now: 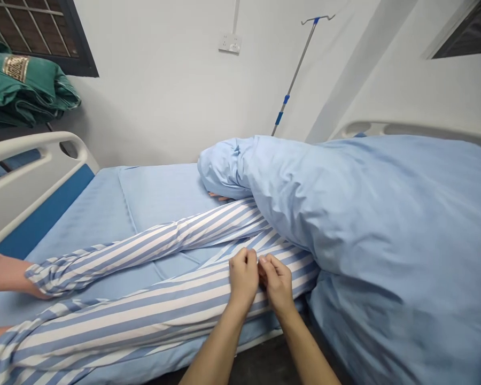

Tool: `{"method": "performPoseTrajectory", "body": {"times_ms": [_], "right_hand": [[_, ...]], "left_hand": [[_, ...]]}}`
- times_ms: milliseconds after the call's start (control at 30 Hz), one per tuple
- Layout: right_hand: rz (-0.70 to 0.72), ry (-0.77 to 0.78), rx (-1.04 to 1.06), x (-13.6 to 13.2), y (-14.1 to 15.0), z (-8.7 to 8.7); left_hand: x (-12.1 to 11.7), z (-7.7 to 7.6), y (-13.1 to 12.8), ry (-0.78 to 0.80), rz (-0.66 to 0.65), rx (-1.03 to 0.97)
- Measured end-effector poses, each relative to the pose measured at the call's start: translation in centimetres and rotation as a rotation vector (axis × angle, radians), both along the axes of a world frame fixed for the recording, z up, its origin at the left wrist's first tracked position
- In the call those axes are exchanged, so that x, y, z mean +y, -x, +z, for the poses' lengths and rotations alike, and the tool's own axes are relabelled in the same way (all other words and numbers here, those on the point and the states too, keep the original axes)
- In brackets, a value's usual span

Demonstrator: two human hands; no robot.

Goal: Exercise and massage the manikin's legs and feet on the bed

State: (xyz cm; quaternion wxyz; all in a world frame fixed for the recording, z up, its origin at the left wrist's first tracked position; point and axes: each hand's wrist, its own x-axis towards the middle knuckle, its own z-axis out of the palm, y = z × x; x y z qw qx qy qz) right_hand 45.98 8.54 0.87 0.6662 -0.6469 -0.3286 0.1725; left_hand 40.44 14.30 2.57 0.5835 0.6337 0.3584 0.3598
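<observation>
1. A pair of bare hands meets above the upper leg of blue-and-white striped trousers [144,315], worn by a person lying on a hospital bed, near the bed's near edge.
2. The left hand [242,271] is closed, its fingers curled inward; the right hand [277,279], just beside it, is also curled, thumb against forefinger. Whether either grips cloth or anything small cannot be told.
3. The trousers stretch from the bed's middle toward its left end, the nearer leg along the near edge, the other angled farther in. Bare ankles [10,275] emerge at the cuffs.
4. A light-blue quilt [364,214] covers the person above the thighs, heaped across the right side and spilling over the near edge. Fingertips [219,198] show beneath its left fold.
5. Pale-blue sheet [160,187] lies exposed toward the far left corner, beside the white-and-blue end board [32,182].
6. Behind the far edge, a drip pole [299,67] stands by the white wall, right of a socket plate [230,43]; green fabric [24,88] is bundled at far left.
</observation>
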Motion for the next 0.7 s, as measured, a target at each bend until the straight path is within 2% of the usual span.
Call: {"method": "performPoseTrajectory", "body": {"times_ms": [67, 133, 233, 400, 467, 533, 633, 700], "right_hand": [[-0.010, 0.013, -0.010, -0.4, -0.5, 0.9], [-0.003, 0.047, -0.142, -0.7, -0.9, 1.6], [0.038, 0.077, -0.294, -1.0, -1.4, 1.5], [-0.027, 0.007, -0.185, -0.7, -1.9, 0.0], [-0.027, -0.018, -0.090, -0.8, -2.3, 0.3], [-0.027, 0.002, -0.081, -0.9, -2.9, 1.0], [-0.101, 0.055, -0.220, -0.9, -3.9, 1.7], [-0.144, 0.063, -0.275, -0.8, -4.4, 1.3]], "left_hand": [[-0.3, -0.5, -0.4, -0.135, -0.026, 0.100], [-0.4, -1.0, -0.2, -0.189, -0.047, 0.137], [-0.3, -1.0, 0.0, -0.169, -0.050, 0.131], [-0.6, 0.1, -1.1, -0.073, -0.016, 0.020], [-0.8, 0.3, -1.6, -0.086, -0.071, 0.001], [-1.0, 0.0, -1.7, -0.134, -0.117, 0.048], [-1.0, -0.4, -1.7, -0.205, -0.133, 0.120], [-0.9, -0.4, -1.8, -0.171, -0.130, 0.104]]}}
